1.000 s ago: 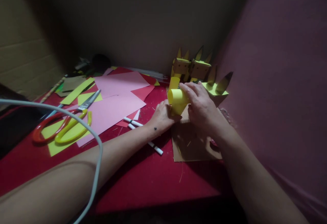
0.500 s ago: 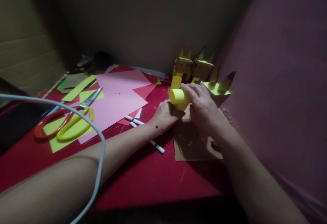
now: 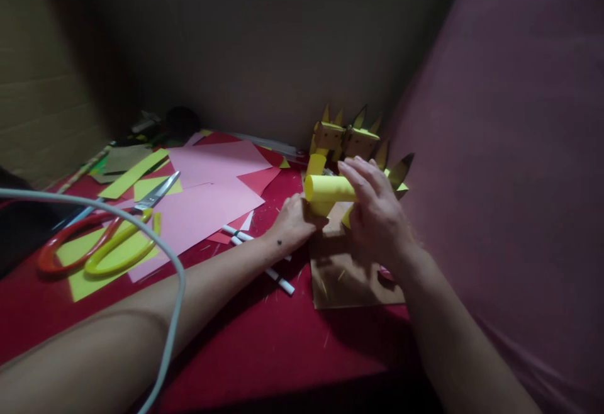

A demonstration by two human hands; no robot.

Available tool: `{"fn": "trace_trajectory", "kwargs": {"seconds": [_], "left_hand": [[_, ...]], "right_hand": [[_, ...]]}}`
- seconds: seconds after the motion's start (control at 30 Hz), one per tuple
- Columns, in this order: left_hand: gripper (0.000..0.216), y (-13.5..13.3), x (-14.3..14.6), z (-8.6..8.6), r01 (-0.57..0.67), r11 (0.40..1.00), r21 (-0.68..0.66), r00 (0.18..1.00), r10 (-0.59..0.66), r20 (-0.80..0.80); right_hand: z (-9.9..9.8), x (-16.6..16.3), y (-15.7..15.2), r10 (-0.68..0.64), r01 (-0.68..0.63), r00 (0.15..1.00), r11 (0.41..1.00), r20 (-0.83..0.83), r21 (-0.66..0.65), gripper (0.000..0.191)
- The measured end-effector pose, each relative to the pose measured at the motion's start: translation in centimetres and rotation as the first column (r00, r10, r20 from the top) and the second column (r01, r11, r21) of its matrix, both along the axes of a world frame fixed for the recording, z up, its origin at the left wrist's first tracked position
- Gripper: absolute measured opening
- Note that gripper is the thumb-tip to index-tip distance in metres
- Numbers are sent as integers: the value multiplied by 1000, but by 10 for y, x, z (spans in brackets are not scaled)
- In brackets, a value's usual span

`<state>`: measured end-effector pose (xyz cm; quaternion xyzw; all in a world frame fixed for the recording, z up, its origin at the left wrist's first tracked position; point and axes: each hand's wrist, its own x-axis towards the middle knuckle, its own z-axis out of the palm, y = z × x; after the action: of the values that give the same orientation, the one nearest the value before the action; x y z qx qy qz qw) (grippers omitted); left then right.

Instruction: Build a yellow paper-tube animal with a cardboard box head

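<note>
A yellow paper tube (image 3: 328, 188) lies sideways between my hands, its open end facing left. My left hand (image 3: 299, 218) is closed around the tube's lower left part, where more yellow paper shows. Over the tube's right end, my right hand (image 3: 377, 212) bends its fingers on it; the thumb is mostly hidden. Another yellow paper tube (image 3: 316, 165) stands just behind. Below the hands is a brown cardboard piece (image 3: 335, 285). A box-shaped figure with pointed ears (image 3: 401, 172) sits behind my right hand, partly covered.
Two similar eared cardboard figures (image 3: 361, 142) stand at the back. To the left lie pink paper sheets (image 3: 212, 200), red-and-yellow-handled scissors (image 3: 123, 238), yellow paper pieces (image 3: 80, 269) and white sticks (image 3: 278, 279). A pale cable (image 3: 177, 301) crosses in front of my left forearm.
The view has shifted, so the table items sit lower and further left. My right hand has moved right relative to the tube, and more of the tube's length shows.
</note>
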<state>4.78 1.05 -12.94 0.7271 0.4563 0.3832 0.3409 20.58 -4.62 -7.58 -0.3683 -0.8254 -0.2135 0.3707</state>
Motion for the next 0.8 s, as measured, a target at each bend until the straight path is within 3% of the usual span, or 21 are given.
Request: {"fn": "trace_trajectory", "kwargs": {"seconds": [0.07, 0.13, 0.17, 0.23, 0.3, 0.33, 0.4, 0.47, 0.63, 0.7, 0.8], "left_hand": [[35, 1, -1, -1, -18, 1000, -3, 1000, 18, -10], [36, 2, -2, -2, -28, 1000, -8, 999, 28, -20], [36, 2, -2, -2, -27, 1000, -10, 999, 27, -22], [36, 1, -3, -1, -16, 1000, -10, 1000, 16, -15], [36, 0, -4, 0, 1, 1000, -7, 1000, -1, -1], [37, 0, -4, 0, 10, 1000, -5, 1000, -10, 6], [39, 0, -5, 0, 27, 1000, -1, 999, -27, 19], [35, 0, -5, 0, 36, 999, -3, 999, -36, 25], [25, -1, -6, 3, 6, 999, -34, 1000, -6, 6], [28, -3, -7, 6, -10, 999, -49, 1000, 9, -12], [32, -4, -9, 11, -28, 997, -65, 999, 26, -38]], "right_hand": [[1, 9, -16, 22, -2, 978, 995, -208, 97, 56], [-2, 25, -23, -46, 167, 836, 971, -548, 174, 43], [-4, 36, -22, -78, 198, 754, 974, -653, 112, 43], [-6, 58, -13, -137, 21, 650, 986, -747, -163, 63], [-3, 75, 1, -205, -189, 647, 890, -734, -415, 95], [-1, 80, 8, -211, -277, 660, 824, -721, -494, 100], [6, 84, 18, -212, -393, 672, 710, -710, -584, 102], [13, 82, 23, -206, -446, 677, 648, -706, -617, 98], [18, 81, 35, -196, -416, 715, 652, -671, -634, 89], [17, 84, 42, -206, -377, 713, 694, -670, -614, 81], [13, 87, 49, -214, -360, 643, 763, -736, -536, 68]]}}
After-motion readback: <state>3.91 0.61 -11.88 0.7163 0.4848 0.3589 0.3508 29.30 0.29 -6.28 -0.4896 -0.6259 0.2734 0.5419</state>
